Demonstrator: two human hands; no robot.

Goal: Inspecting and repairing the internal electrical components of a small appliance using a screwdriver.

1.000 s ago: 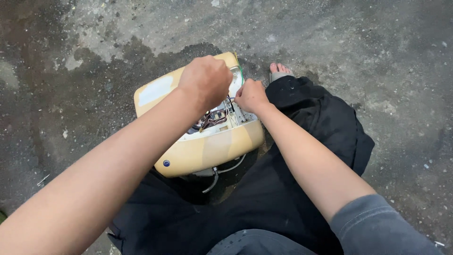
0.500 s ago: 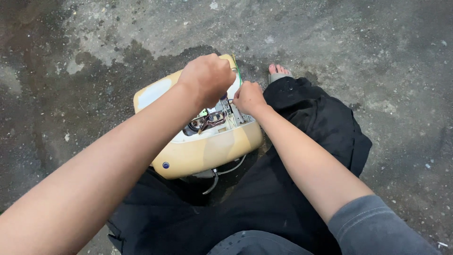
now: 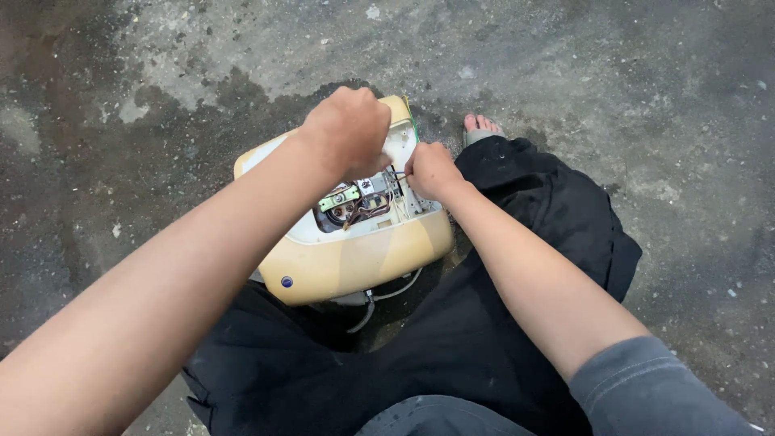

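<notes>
In the head view, a cream-yellow plastic appliance casing (image 3: 355,258) with exposed wiring is seen at frame centre, on the stained concrete floor (image 3: 121,121), long axis running lower left to upper right. The left hand (image 3: 349,129) is fisted above it; the right hand (image 3: 432,169) is pinched at its edge. What the fingers hold cannot be told.

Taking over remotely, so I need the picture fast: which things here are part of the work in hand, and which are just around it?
In the work:
- left hand, fisted over the opened part
- right hand, at the inner edge
- cream appliance housing
- exposed wiring and parts

Just around:
- loose cable under the housing
- black trousers
- bare foot
- stained concrete floor
</notes>
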